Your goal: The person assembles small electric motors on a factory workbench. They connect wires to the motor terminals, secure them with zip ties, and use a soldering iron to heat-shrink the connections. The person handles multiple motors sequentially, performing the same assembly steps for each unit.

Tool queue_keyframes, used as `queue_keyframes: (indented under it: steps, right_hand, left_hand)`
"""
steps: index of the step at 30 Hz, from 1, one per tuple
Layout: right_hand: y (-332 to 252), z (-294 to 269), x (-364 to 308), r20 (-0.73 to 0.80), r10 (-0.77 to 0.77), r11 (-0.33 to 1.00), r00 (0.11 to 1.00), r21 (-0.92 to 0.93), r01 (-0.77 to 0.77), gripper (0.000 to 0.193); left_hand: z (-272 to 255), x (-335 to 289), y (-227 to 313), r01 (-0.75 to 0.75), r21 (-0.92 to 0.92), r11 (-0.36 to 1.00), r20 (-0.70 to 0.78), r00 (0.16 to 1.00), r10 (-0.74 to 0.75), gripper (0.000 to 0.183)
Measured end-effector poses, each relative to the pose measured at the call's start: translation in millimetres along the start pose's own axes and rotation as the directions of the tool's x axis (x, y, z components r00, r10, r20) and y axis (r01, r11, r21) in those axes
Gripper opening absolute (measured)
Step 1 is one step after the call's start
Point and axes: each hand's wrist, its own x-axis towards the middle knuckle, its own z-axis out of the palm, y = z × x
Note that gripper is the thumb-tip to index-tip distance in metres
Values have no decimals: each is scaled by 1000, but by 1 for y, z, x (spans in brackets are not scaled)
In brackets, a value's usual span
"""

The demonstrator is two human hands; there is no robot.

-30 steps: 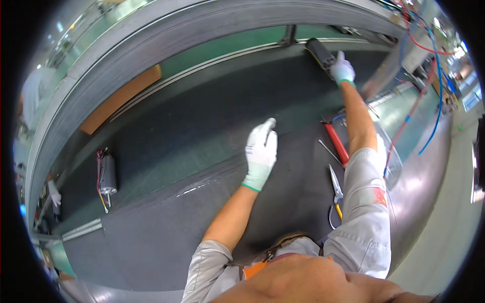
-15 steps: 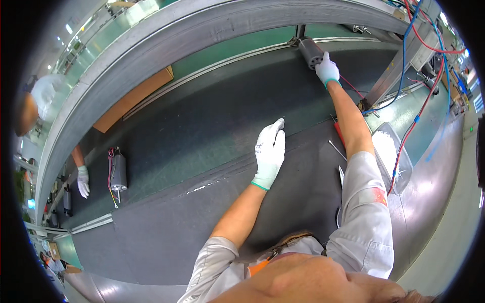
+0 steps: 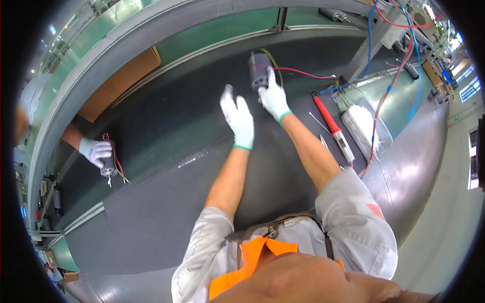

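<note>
A dark grey cylindrical motor [image 3: 258, 70] with trailing red and yellow wires is over the dark belt [image 3: 192, 111]. My right hand [image 3: 274, 99], in a white glove with a green cuff, grips the motor's near end. To its left, my gloved left hand [image 3: 237, 117] holds nothing, its fingers apart and pointing toward the motor. At the far left, a co-worker's gloved hand [image 3: 96, 151] rests on another motor [image 3: 108, 165], whose shaft and wires point toward me.
Right of my right arm lie a red-handled tool [image 3: 327, 115] and a clear tray [image 3: 365, 126] of white pieces. Blue and red hoses [image 3: 389, 88] hang by the metal post. A frame beam [image 3: 151, 28] arches across the far side, near a cardboard box [image 3: 118, 83].
My right hand has drawn the motor left and nearer. My left hand has shifted left with its fingers spreading. The co-worker's hand has moved onto the other motor.
</note>
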Motion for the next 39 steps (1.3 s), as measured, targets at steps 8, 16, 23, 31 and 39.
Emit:
queue_keyframes:
  steps: [8, 16, 23, 31, 39]
  right_hand:
    - [-61, -100, -276, 607, 22, 944, 794, 248, -216, 79]
    - [-72, -93, -258, 312, -775, 468, 549, -300, 831, 67]
    - [-85, -105, -162, 388, -798, 261, 462, -468, 844, 14]
    - [-119, 35, -353, 665, -736, 543, 126, 470, 696, 23]
    - [-24, -151, -192, 586, -615, 788, 527, 471, 395, 19]
  left_hand:
    - [-115, -21, 56, -193, 172, 966, 528, 846, 75, 44]
    - [-200, -91, 82, -95, 201, 975, 362, 932, 16, 34]
    - [-247, -70, 98, 691, 374, 619, 457, 443, -771, 73]
    - [-201, -9, 127, 643, 701, 308, 568, -243, -786, 75]
    - [-231, -53, 82, 258, 772, 581, 439, 445, -781, 77]
